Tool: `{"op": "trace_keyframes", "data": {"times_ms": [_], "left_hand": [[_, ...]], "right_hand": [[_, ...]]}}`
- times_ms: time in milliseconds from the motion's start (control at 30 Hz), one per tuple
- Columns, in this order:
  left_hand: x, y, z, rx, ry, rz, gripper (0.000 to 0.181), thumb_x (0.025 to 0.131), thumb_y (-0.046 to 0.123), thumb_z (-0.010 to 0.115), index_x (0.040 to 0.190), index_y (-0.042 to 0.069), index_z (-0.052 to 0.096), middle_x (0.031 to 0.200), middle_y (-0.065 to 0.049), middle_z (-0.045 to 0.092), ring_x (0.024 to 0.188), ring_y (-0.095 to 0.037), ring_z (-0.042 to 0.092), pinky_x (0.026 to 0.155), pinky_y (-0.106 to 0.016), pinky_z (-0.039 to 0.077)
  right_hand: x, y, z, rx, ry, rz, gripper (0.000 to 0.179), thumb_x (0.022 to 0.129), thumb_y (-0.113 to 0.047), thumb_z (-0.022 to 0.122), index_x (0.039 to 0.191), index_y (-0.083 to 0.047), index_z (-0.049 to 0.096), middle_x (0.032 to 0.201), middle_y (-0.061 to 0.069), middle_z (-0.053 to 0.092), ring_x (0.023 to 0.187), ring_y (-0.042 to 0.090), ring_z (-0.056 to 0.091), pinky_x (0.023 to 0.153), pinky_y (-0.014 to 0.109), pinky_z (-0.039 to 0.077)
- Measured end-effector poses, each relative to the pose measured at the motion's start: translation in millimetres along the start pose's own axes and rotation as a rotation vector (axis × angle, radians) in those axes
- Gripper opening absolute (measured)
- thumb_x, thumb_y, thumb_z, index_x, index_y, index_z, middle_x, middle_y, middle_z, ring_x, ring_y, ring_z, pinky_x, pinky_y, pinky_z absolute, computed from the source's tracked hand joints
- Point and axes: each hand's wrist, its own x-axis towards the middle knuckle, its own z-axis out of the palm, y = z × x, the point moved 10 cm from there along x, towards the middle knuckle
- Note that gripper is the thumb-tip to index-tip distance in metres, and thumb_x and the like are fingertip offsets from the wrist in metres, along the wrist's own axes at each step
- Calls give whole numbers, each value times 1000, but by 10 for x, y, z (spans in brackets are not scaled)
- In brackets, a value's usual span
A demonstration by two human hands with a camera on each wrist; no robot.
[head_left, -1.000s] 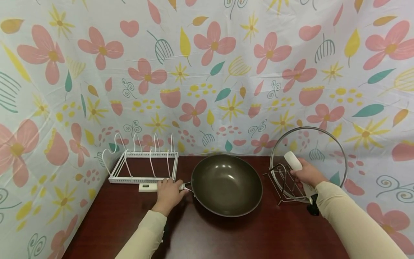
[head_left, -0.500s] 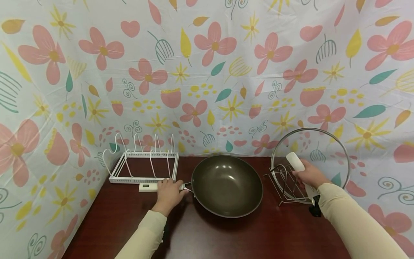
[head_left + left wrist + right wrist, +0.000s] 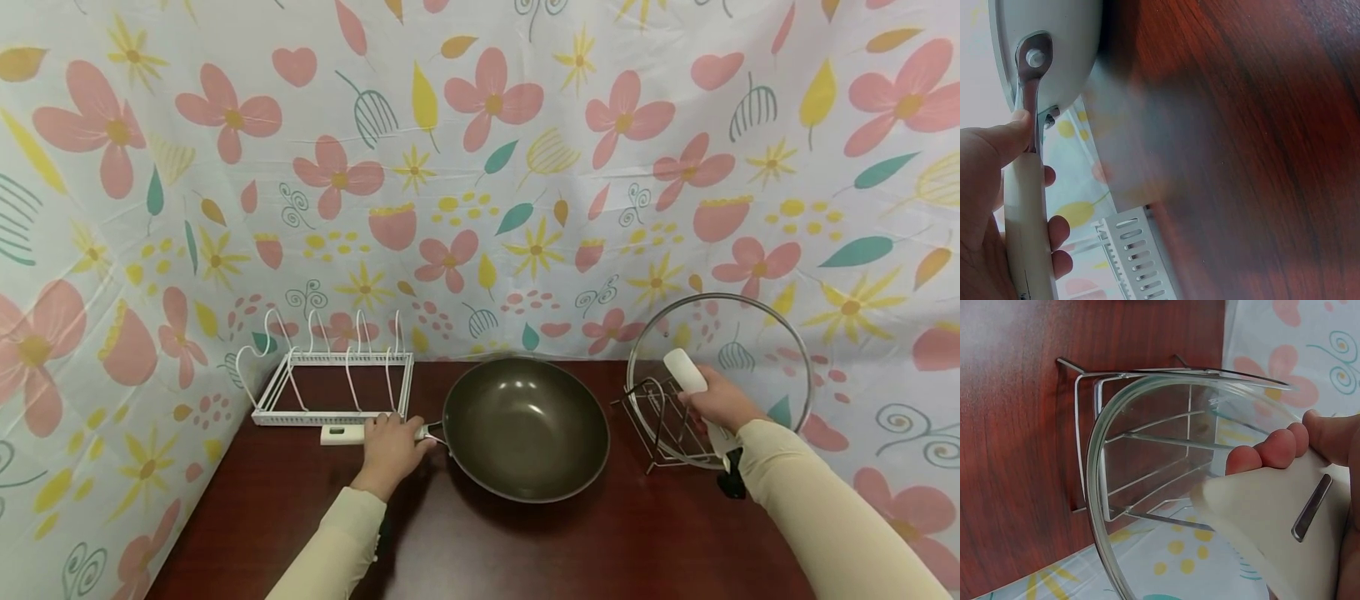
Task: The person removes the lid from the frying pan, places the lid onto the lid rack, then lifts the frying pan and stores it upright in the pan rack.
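A dark wok (image 3: 527, 429) with a cream handle (image 3: 1025, 219) stands in the middle of the table. My left hand (image 3: 393, 450) grips that handle, thumb on top near the metal joint and fingers curled round it in the left wrist view. At the right, a round glass lid (image 3: 795, 350) leans upright in a small wire rack (image 3: 654, 433). My right hand (image 3: 723, 404) holds the lid's cream handle (image 3: 1260, 506), its fingertips wrapped over the edge. The lid's lower rim sits within the rack's wires.
A white wire rack (image 3: 333, 417) with several upright loops stands at the back left, just behind the wok handle. A flowered cloth (image 3: 480, 208) hangs along the back and left of the dark red table (image 3: 510, 550).
The lid and my right hand shift very slightly to the right in the head view. My left hand and the wok stay where they were.
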Motion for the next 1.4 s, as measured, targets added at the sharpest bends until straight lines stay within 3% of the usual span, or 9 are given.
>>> {"op": "trace_keyframes", "data": {"times_ms": [767,1100,1400], "left_hand": [[5,3,-7,-10,-4,-7,44,75,60,62,103,26,64,86,-11,57,84,-33,49,73,-48,29],[-10,11,-23,-19,-5,-9,43,74,58,64,102,26,64,84,-10,57,84,-33,48,72,-48,28],[-7,25,-28,-26,3,-7,41,73,57,65,100,25,64,83,-10,56,83,-34,48,72,-48,28]], "right_hand": [[22,56,-10,-1,12,7,63,93,-16,51,139,-1,12,71,23,54,55,34,54,46,43,45],[6,31,41,61,-41,19,64,93,-13,49,139,-3,7,64,18,51,50,32,52,45,44,46],[0,-6,14,3,-91,20,63,94,-13,47,139,-1,5,62,14,50,48,32,52,46,45,45]]}}
